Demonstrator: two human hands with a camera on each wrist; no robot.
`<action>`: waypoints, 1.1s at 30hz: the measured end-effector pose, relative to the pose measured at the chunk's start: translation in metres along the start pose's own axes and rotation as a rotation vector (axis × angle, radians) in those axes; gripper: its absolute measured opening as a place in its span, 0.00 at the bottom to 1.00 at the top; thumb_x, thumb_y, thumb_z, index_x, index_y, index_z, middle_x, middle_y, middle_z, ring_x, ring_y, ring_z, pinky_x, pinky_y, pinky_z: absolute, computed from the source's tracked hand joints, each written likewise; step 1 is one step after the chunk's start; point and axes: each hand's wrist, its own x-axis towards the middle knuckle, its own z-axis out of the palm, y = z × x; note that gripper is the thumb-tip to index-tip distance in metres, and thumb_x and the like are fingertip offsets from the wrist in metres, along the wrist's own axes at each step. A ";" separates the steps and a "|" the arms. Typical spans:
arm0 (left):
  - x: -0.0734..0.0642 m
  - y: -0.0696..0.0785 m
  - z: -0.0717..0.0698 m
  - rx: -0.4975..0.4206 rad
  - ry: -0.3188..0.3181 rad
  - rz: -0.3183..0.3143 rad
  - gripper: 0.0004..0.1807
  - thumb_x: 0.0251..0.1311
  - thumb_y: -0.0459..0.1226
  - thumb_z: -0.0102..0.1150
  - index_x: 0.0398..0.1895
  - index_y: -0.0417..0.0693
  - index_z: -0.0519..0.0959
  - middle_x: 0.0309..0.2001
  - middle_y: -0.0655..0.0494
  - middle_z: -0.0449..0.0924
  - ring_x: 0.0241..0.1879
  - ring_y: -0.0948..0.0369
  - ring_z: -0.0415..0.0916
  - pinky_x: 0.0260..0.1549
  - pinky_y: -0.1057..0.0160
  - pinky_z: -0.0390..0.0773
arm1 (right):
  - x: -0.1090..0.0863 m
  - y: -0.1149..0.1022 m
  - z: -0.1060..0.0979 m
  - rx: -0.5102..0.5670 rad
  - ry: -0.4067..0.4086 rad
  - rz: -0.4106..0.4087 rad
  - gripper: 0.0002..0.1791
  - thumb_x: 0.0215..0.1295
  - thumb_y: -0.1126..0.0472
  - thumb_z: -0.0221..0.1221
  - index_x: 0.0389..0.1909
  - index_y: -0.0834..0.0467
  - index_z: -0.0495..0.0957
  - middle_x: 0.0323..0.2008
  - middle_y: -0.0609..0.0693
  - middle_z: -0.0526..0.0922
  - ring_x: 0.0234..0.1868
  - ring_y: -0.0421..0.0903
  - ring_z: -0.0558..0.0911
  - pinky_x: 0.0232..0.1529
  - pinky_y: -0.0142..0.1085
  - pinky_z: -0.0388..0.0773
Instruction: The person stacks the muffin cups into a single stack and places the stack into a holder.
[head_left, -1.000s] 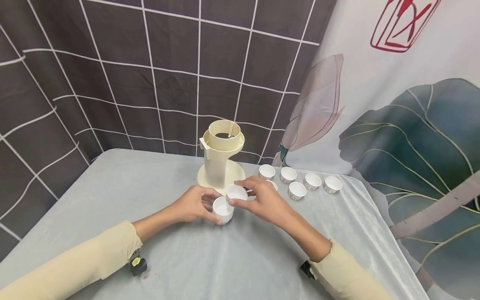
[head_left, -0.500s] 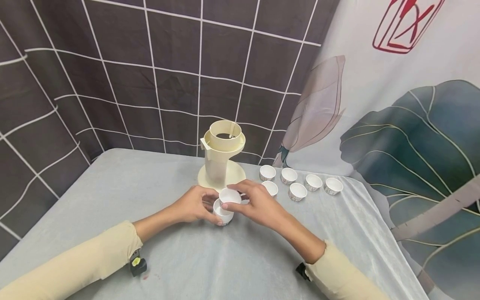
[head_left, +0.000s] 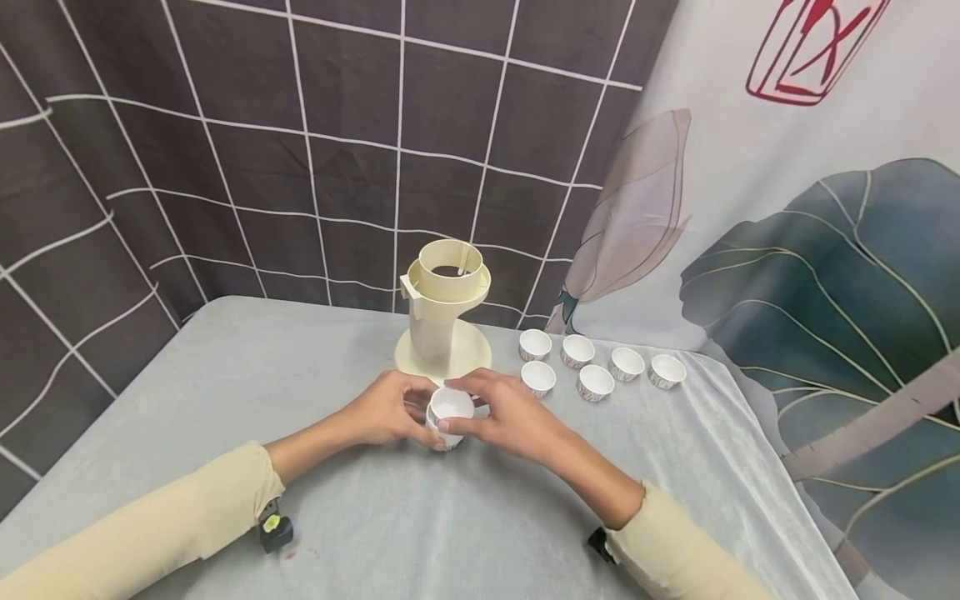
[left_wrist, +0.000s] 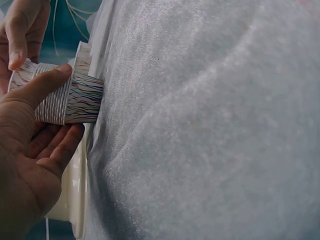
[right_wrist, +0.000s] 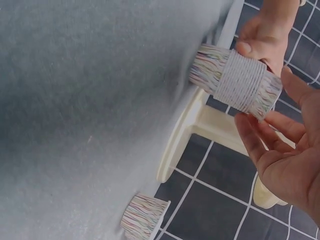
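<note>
A stack of white paper cups (right_wrist: pixel 239 80) with colored wavy lines stands on the cloth, its rims nested close together. My left hand (head_left: pixel 387 408) grips the stack from the left, thumb on the near side and fingers behind. From the right, my right hand (head_left: pixel 517 414) pinches the top paper cup (head_left: pixel 453 402), which sits in the stack's mouth. In the right wrist view, the fingertips of that hand touch the cup's patterned upper end. How deep the top cup sits inside is hidden by the fingers.
Just behind the hands stands a cream plastic holder (head_left: pixel 432 329) with a ring top and round base. Several single paper cups (head_left: pixel 596 382) stand upright at the back right of the cloth-covered table (head_left: pixel 300 358). A dark gridded curtain (head_left: pixel 345 92) hangs behind.
My right hand has moved left and down, bringing its cup from beside the stack's rim onto the top of the stack. The left hand has stayed in place around the stack.
</note>
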 end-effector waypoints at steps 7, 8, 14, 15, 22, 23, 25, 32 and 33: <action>0.000 0.002 0.000 0.007 0.003 0.007 0.30 0.46 0.27 0.89 0.55 0.32 0.88 0.51 0.43 0.93 0.49 0.57 0.94 0.54 0.61 0.96 | -0.001 0.000 0.002 -0.001 -0.017 0.016 0.33 0.70 0.48 0.78 0.71 0.57 0.86 0.61 0.52 0.91 0.53 0.47 0.91 0.55 0.36 0.91; 0.000 0.002 0.000 0.005 0.002 0.007 0.30 0.46 0.27 0.89 0.55 0.32 0.88 0.51 0.43 0.93 0.49 0.57 0.94 0.55 0.61 0.96 | -0.002 0.000 0.002 0.010 -0.020 0.019 0.32 0.70 0.48 0.78 0.71 0.57 0.86 0.62 0.52 0.91 0.53 0.47 0.91 0.55 0.36 0.91; 0.000 0.002 0.000 -0.001 0.000 -0.005 0.30 0.45 0.26 0.90 0.55 0.31 0.88 0.52 0.43 0.93 0.50 0.56 0.94 0.55 0.61 0.95 | -0.001 0.001 0.003 0.051 -0.028 0.023 0.30 0.70 0.52 0.78 0.69 0.59 0.86 0.62 0.54 0.91 0.56 0.50 0.93 0.57 0.35 0.93; 0.000 0.002 0.000 -0.002 0.001 -0.006 0.30 0.45 0.26 0.90 0.55 0.31 0.88 0.52 0.43 0.93 0.49 0.57 0.94 0.55 0.61 0.95 | -0.001 0.001 0.003 0.054 -0.028 0.023 0.30 0.69 0.52 0.78 0.69 0.59 0.86 0.62 0.54 0.91 0.56 0.50 0.93 0.57 0.35 0.93; 0.000 0.001 0.000 -0.009 -0.003 0.000 0.29 0.46 0.25 0.90 0.54 0.31 0.88 0.51 0.43 0.93 0.47 0.60 0.93 0.54 0.62 0.96 | 0.000 0.001 0.005 0.048 -0.012 0.033 0.27 0.67 0.53 0.79 0.64 0.59 0.89 0.57 0.53 0.93 0.56 0.48 0.93 0.58 0.35 0.92; 0.001 0.001 0.000 -0.010 -0.002 0.001 0.29 0.46 0.25 0.90 0.54 0.31 0.89 0.50 0.43 0.93 0.47 0.60 0.93 0.54 0.62 0.96 | 0.000 0.001 0.006 0.046 -0.009 0.038 0.27 0.67 0.53 0.79 0.64 0.59 0.89 0.56 0.52 0.93 0.56 0.47 0.93 0.58 0.36 0.92; 0.001 0.000 0.000 -0.012 0.001 0.000 0.28 0.45 0.25 0.90 0.53 0.31 0.89 0.50 0.44 0.93 0.46 0.60 0.92 0.54 0.62 0.96 | 0.000 0.000 0.006 0.046 -0.004 0.052 0.27 0.66 0.53 0.80 0.63 0.58 0.90 0.55 0.51 0.94 0.55 0.47 0.93 0.58 0.36 0.92; 0.001 0.000 0.001 -0.010 0.005 -0.008 0.29 0.44 0.26 0.90 0.53 0.32 0.89 0.49 0.46 0.93 0.45 0.60 0.93 0.53 0.61 0.96 | 0.004 -0.002 0.006 0.061 -0.011 0.109 0.25 0.63 0.53 0.81 0.59 0.55 0.92 0.51 0.49 0.96 0.53 0.44 0.93 0.54 0.33 0.91; 0.001 0.000 0.001 -0.009 0.006 -0.008 0.29 0.44 0.26 0.90 0.53 0.32 0.89 0.49 0.46 0.93 0.45 0.60 0.93 0.53 0.62 0.96 | 0.004 -0.002 0.006 0.062 -0.014 0.117 0.24 0.63 0.53 0.81 0.59 0.55 0.92 0.51 0.48 0.96 0.53 0.44 0.93 0.53 0.33 0.91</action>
